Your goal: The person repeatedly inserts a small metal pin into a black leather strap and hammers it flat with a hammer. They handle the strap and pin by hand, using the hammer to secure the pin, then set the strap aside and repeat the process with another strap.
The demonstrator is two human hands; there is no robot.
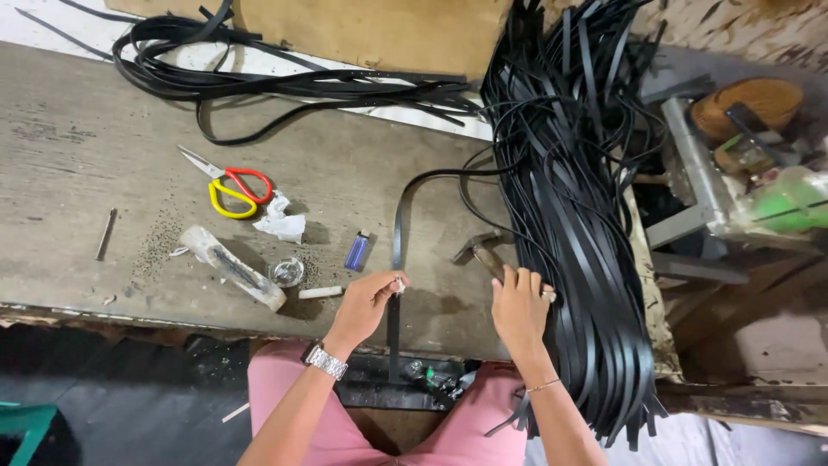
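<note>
**Strap pinned, hammer gripped**

Pink-trousered lap sits lowest. Left hand (369, 298) pinches a small pale piece onto black strap (398, 250) near the bench edge; right hand (520, 306) closes around hammer (483, 250). Best keep fingertips clear, strap flat, strike square. Strap bundle (569, 216) lies beside; lighter (357, 251), scissors (231, 185) leftward.

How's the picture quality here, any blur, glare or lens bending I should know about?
Head view: the middle is sharp, with the left hand and the scissors crisp; soft shadows fall beside small items; the workbench edges bow from the wide lens; the green clutter at the right looks washed out and blurred.
</note>
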